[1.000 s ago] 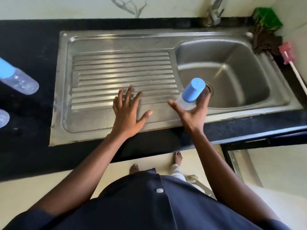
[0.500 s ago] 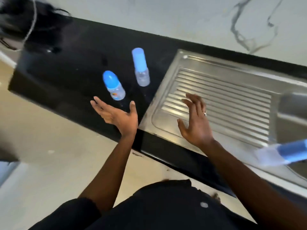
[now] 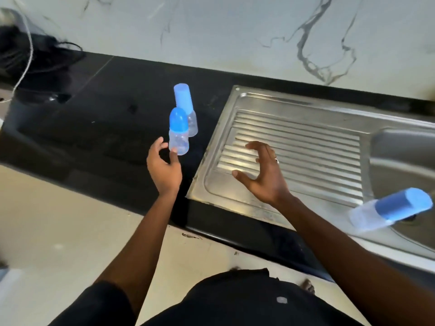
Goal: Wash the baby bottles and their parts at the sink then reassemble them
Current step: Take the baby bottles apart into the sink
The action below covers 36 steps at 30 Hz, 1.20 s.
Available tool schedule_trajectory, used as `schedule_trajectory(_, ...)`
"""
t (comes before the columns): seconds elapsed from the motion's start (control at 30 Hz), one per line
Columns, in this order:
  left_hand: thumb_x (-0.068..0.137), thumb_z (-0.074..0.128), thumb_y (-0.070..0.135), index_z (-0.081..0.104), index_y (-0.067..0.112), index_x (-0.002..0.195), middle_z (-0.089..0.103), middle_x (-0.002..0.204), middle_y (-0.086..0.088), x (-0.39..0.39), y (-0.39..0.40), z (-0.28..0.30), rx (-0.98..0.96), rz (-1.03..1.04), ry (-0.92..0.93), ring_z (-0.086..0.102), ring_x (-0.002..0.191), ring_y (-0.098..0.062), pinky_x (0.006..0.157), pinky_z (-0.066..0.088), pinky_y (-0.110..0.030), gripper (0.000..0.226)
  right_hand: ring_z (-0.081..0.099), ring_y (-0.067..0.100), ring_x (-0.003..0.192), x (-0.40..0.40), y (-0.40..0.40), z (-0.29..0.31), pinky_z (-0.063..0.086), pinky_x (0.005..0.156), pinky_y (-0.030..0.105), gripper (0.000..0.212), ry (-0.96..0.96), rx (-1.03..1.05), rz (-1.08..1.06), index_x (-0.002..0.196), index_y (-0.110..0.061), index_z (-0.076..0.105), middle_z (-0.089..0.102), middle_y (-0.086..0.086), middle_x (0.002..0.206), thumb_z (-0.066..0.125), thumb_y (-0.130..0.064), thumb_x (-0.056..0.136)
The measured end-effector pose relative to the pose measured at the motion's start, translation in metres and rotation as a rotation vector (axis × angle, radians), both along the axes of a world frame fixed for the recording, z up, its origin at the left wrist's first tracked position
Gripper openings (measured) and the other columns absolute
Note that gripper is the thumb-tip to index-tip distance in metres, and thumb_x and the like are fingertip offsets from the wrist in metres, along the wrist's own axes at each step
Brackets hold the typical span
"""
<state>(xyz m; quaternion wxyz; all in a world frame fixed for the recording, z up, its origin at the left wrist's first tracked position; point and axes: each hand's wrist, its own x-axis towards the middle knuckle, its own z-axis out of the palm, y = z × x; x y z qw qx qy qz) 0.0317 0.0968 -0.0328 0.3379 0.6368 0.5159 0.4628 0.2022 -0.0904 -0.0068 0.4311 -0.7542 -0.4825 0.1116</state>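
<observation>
Reaching toward the centre-left of the frame, the left hand (image 3: pixel 164 167) had its fingers spread and relaxed, holding nothing, with a fingertip at the base of the round-capped bottle (image 3: pixel 178 135); whether it actually touched could not be told. That bottle stood upright on the black counter (image 3: pixel 98 128), and just behind it, partly overlapped by it, stood the flat-capped bottle (image 3: pixel 186 109), also upright. The right hand (image 3: pixel 261 175) hovered over the ribbed drainboard (image 3: pixel 306 147) in the middle of the frame, fingers loosely curved and thumb apart, grasping nothing, with a ring on one finger. At the right edge a third bottle (image 3: pixel 390 210) with a blue cap lay tilted on its side at the rim of the sink basin (image 3: pixel 400 156). Dark cables (image 3: pixel 35 55) lay at the upper left, against the marble wall (image 3: pixel 235 31).
</observation>
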Motion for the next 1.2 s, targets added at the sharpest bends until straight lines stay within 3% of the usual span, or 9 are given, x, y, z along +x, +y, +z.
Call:
schedule_trajectory(0.1,0.076,0.084,0.028,0.026,0.013,0.153,0.023,0.156,-0.01,0.011,-0.005,-0.005,-0.072,-0.056,0.155,0.027,0.143,-0.025,0.112,0.028,-0.029,0.097,0.037,0.021,0.14,0.003,0.023,-0.005,0.041,0.111,0.045,0.118,0.379,-0.115,-0.028,0.151,-0.031,0.023,0.031,-0.002,0.155,0.084,-0.068,0.057)
schedule_trajectory(0.17,0.075,0.085,0.021,0.027,0.012,0.153,0.029,0.155,-0.009,0.021,0.003,-0.004,-0.128,-0.214,0.151,0.03,0.143,-0.022,0.114,0.027,-0.028,0.097,0.034,0.024,0.143,0.009,0.05,-0.002,0.039,0.114,0.048,0.138,0.585,-0.137,-0.039,0.155,-0.028,0.016,0.026,0.004,0.16,0.091,-0.064,0.045)
schedule_trajectory(0.27,0.079,0.08,0.017,0.054,0.019,0.136,0.062,0.125,0.004,0.031,0.009,-0.008,-0.079,-0.434,0.24,0.058,0.115,-0.011,0.104,0.046,-0.033,0.063,0.059,0.019,0.115,0.009,0.088,0.008,0.052,0.098,0.036,0.074,0.929,-0.051,0.022,0.13,-0.026,0.046,0.05,0.015,0.14,0.088,-0.014,0.07)
schedule_trajectory(0.37,0.084,0.073,0.022,0.065,0.025,0.123,0.07,0.113,0.008,0.034,0.008,-0.013,0.16,-0.499,0.428,0.062,0.109,-0.019,0.097,0.049,-0.044,0.04,0.066,0.007,0.084,0.009,0.125,0.002,0.057,0.068,0.024,0.059,1.067,-0.017,-0.09,0.128,-0.021,0.047,0.063,-0.001,0.106,0.082,-0.032,0.081)
schedule_trajectory(0.5,0.082,0.069,0.004,0.059,0.023,0.134,0.064,0.127,0.003,0.042,-0.003,-0.023,0.246,-0.636,0.543,0.054,0.118,-0.023,0.1,0.046,-0.05,0.056,0.066,0.025,0.097,0.017,0.154,-0.018,0.059,0.071,0.036,0.059,0.933,-0.108,-0.389,0.126,-0.017,0.052,0.063,0.01,0.119,0.077,-0.046,0.082)
schedule_trajectory(0.67,0.092,0.06,0.01,0.06,0.021,0.131,0.062,0.126,0.006,0.057,-0.022,-0.009,0.083,-0.712,0.192,0.055,0.119,-0.016,0.103,0.046,-0.038,0.04,0.067,0.02,0.095,0.031,0.108,-0.007,0.059,0.08,0.033,0.054,1.009,0.118,-0.252,0.124,-0.009,0.061,0.067,0.013,0.116,0.084,-0.016,0.076)
schedule_trajectory(0.8,0.096,0.059,0.022,0.058,0.019,0.132,0.062,0.129,0.007,0.074,-0.078,0.012,-0.007,-0.925,0.05,0.056,0.122,-0.013,0.103,0.044,-0.033,0.037,0.063,0.019,0.092,0.034,-0.004,0.008,0.052,0.08,0.029,0.055,0.8,0.216,-0.234,0.119,0.0,0.063,0.067,0.014,0.105,0.083,-0.013,0.07)
schedule_trajectory(1.0,0.095,0.061,0.021,0.047,0.018,0.144,0.058,0.133,0.003,0.095,-0.16,-0.007,0.12,-1.34,0.203,0.049,0.126,-0.009,0.108,0.033,-0.018,0.051,0.054,-0.001,0.097,0.012,-0.146,-0.017,0.04,0.085,0.013,0.06,0.389,0.115,-0.511,0.119,-0.001,0.044,0.056,0.0,0.11,0.083,-0.015,0.075)
schedule_trajectory(1.2,0.094,0.06,0.019,0.045,0.02,0.145,0.059,0.132,0.001,0.104,-0.184,-0.017,0.167,-1.43,0.302,0.051,0.12,-0.015,0.104,0.039,-0.027,0.054,0.055,0.004,0.101,0.003,-0.159,-0.034,0.047,0.088,0.026,0.068,0.315,0.103,-0.675,0.118,-0.014,0.033,0.049,-0.009,0.111,0.085,-0.014,0.076)
